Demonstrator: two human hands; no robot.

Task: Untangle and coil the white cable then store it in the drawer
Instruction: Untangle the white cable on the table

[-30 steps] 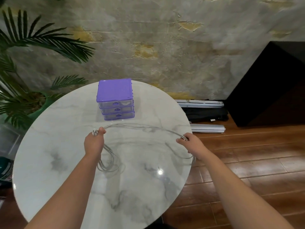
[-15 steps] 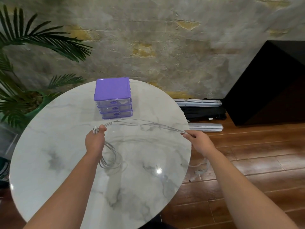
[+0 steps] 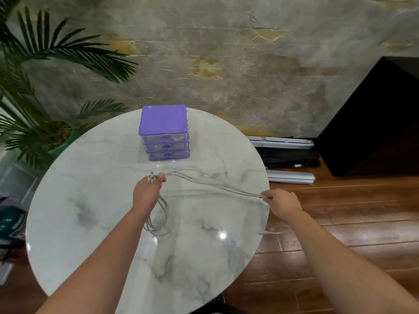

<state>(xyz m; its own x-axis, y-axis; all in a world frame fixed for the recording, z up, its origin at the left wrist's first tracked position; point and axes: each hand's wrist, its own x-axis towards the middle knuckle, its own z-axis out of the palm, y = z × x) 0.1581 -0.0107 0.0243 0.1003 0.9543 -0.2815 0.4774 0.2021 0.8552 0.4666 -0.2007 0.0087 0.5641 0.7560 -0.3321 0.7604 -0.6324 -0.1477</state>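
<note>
The left hand point(image 3: 147, 193) is curled tight round a bunch of the white cable point(image 3: 210, 184), w/ the plugs point(image 3: 152, 177) sticking up past the fingers. Loops of the cable hang under this hand and rest on the round marble table point(image 3: 90, 223). From there a few strands stretch across to the right hand point(image 3: 283, 202), which pinches them at the table's right edge. A bit more cable hangs below that hand, over the wood floor point(image 3: 340, 245). The purple box point(image 3: 163, 130) w/ 3 drawers, all shut, sits at the back of the table, apart from the cable. A green plant point(image 3: 45, 87) stands on the left.
</note>
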